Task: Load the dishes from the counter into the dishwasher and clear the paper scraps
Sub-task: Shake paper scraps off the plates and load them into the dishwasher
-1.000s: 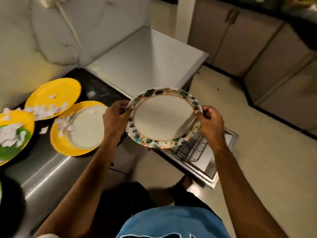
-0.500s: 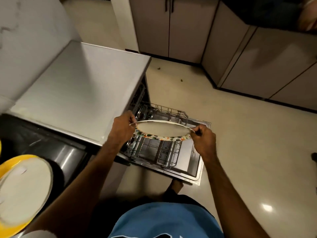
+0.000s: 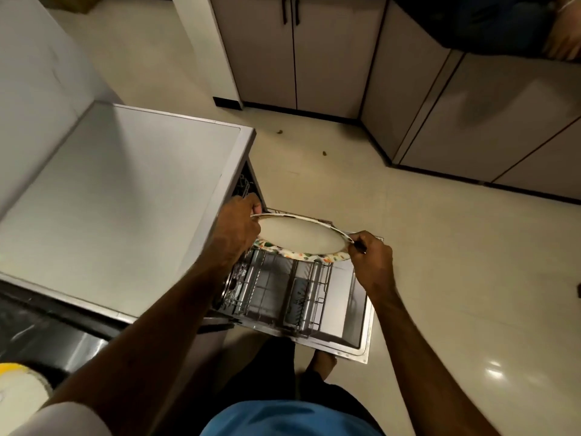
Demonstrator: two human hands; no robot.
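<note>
A white plate with a flowered rim hangs tilted over the pulled-out lower rack of the open dishwasher. My left hand grips the plate's left edge and my right hand pinches its right edge. The wire rack below shows upright tines and a dark cutlery basket. The dishwasher door lies flat open toward me. A yellow plate with a white centre peeks in at the bottom left on the counter.
The dishwasher's grey top fills the left. The dark steel counter lies at lower left. Grey cabinets line the far wall and right side. Cream floor tiles spread to the right, with small crumbs.
I have turned from the counter to the dishwasher. The plate, held in both hands, has moved lower and closer over the rack. The yellow plates have slid almost out of view.
</note>
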